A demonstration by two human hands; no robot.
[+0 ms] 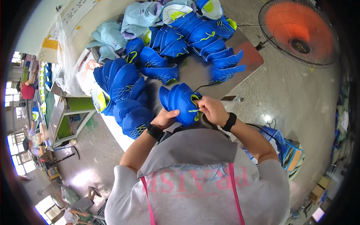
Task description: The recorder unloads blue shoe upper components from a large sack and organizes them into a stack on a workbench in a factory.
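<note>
Both hands work one blue shoe upper (181, 103) — left hand (165, 118) cupping it, right hand (212, 110) fingers pinching its yellow trim (194, 110) — mid-inspection; next, steady turning.

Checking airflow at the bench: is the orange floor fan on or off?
Cannot tell. The orange floor fan stands right of the metal table; its blades read as one orange blur behind the grille, which a single picture cannot settle.

floor: speckled grey concrete (300, 97) | fan: orange standing fan (298, 32) | light: bright windows (17, 150), possibly daylight
</note>
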